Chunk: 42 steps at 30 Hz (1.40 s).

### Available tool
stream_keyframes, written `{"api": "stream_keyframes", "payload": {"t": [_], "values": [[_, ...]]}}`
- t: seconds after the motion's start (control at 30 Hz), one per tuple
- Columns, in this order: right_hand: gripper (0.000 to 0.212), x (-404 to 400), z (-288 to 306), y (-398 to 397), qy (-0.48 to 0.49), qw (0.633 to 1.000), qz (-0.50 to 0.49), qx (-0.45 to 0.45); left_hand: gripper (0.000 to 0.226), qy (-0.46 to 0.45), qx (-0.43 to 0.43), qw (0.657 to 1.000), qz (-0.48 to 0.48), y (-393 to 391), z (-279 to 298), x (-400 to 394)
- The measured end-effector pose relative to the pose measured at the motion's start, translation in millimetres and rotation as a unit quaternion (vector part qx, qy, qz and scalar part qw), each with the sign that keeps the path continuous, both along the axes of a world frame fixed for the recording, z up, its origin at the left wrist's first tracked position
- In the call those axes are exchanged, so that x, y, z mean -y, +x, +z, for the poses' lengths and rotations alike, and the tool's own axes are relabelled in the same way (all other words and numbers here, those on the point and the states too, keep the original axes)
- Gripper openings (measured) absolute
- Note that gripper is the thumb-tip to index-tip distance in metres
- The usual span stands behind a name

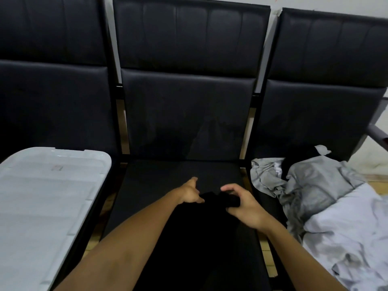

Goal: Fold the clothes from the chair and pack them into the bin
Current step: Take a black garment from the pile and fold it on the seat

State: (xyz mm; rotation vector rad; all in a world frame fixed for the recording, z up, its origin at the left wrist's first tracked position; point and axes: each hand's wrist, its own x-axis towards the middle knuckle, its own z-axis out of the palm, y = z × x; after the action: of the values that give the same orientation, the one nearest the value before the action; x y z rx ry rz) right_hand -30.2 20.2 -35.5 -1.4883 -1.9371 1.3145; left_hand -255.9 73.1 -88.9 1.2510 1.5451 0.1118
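on the middle chair seat (147, 185) of a row of three dark padded chairs, a black garment (199, 238) is laid out, running from the near edge of the picture up to the two hands. its far end is bunched and is gripped by the right hand (243, 204), whose fingers and thumb are curled round the fold. the left hand (190, 193) is placed on the cloth's left corner, fingertips pinched to the fabric and the thumb raised toward the chair back. on the left chair a white plastic bin (42, 206) is seen with its lid closed and a small label on top. on the right chair (315, 114) a heap of unfolded clothes (327, 206) is piled: grey pieces, pale lavender-white cloth nearer the camera, and something black at the back. a pale wall (336, 5) is seen above the chair backs.
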Motion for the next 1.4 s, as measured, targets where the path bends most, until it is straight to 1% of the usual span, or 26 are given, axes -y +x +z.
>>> {"api": "stream_keyframes", "payload": {"t": [0.07,0.13,0.17,0.23,0.27,0.37,0.47,0.5,0.53,0.6,0.63,0.67,0.7,0.73,0.77,0.83,0.87,0.9,0.97,1.07,1.13,1.17,1.23,1.27,1.33,1.4], "values": [[0.059,-3,8,3,0.0,1.0,-0.015,-0.018,0.076,-0.016,0.004,1.0,0.007,-1,-2,-6],[0.06,-5,10,7,0.013,0.999,-0.032,-0.031,0.05,-0.004,-0.033,0.998,-0.046,-3,-2,-8],[0.06,-5,11,7,0.011,0.998,-0.04,-0.037,0.047,0.01,-0.063,0.995,-0.075,-3,-5,-8],[0.061,-2,13,7,-0.014,0.997,-0.049,-0.059,0.061,0.026,-0.114,0.987,-0.113,1,-12,-3],[0.06,0,15,6,-0.032,0.995,-0.051,-0.076,0.07,0.027,-0.114,0.987,-0.113,4,-15,0],[0.059,5,20,4,-0.085,0.98,-0.065,-0.169,0.092,-0.011,-0.032,0.999,-0.036,17,-13,8],[0.057,3,27,6,-0.144,0.939,-0.102,-0.293,0.12,-0.08,0.068,0.992,0.069,25,-9,9],[0.056,0,29,8,-0.157,0.927,-0.115,-0.321,0.124,-0.087,0.102,0.987,0.094,23,-8,10],[0.055,-1,31,9,-0.166,0.917,-0.125,-0.34,0.115,-0.082,0.15,0.979,0.107,20,-9,9],[0.05,-4,32,11,-0.177,0.905,-0.155,-0.355,0.072,-0.049,0.251,0.959,0.123,10,-5,9],[0.046,-6,31,11,-0.178,0.902,-0.171,-0.353,0.061,-0.026,0.291,0.946,0.139,2,-3,8],[0.042,-7,30,11,-0.175,0.902,-0.188,-0.347,0.068,0.0,0.31,0.938,0.153,-6,-4,5],[0.038,-8,28,10,-0.162,0.906,-0.205,-0.332,0.081,0.03,0.31,0.936,0.166,-15,0,2],[0.035,-9,27,10,-0.144,0.914,-0.219,-0.311,0.086,0.074,0.298,0.936,0.169,-23,6,-1],[0.032,-10,26,9,-0.121,0.922,-0.231,-0.287,0.073,0.117,0.28,0.938,0.167,-32,16,-2],[0.027,-12,27,7,-0.076,0.932,-0.249,-0.255,0.024,0.183,0.251,0.936,0.168,-48,41,-2],[0.024,-11,30,6,-0.056,0.935,-0.247,-0.249,0.01,0.204,0.251,0.931,0.168,-56,53,-2],[0.022,-9,33,4,-0.035,0.942,-0.234,-0.238,0.006,0.218,0.259,0.928,0.158,-64,66,2],[0.021,2,39,-4,-0.002,0.963,-0.171,-0.21,0.009,0.233,0.277,0.924,0.119,-81,85,15],[0.019,36,33,-23,-0.001,0.979,-0.052,-0.198,0.011,0.225,0.215,0.95,0.031,-107,97,54],[0.02,63,18,-37,-0.056,0.982,0.056,-0.17,0.018,0.183,0.133,0.973,-0.045,-127,96,88],[0.023,77,11,-43,-0.107,0.977,0.123,-0.138,0.024,0.147,0.094,0.981,-0.079,-138,91,107],[0.028,93,-8,-48,-0.2,0.945,0.255,-0.049,0.032,0.059,0.045,0.988,-0.138,-152,80,141],[0.024,100,-19,-51,-0.207,0.935,0.288,-0.009,0.034,0.018,0.034,0.988,-0.15,-155,73,158],[0.005,100,-43,-53,-0.108,0.964,0.238,0.056,0.035,0.009,0.016,0.989,-0.147,-155,55,174],[0.017,94,-59,-60,0.006,0.991,0.092,0.095,0.029,0.08,-0.038,0.987,-0.131,-150,36,176]]}}
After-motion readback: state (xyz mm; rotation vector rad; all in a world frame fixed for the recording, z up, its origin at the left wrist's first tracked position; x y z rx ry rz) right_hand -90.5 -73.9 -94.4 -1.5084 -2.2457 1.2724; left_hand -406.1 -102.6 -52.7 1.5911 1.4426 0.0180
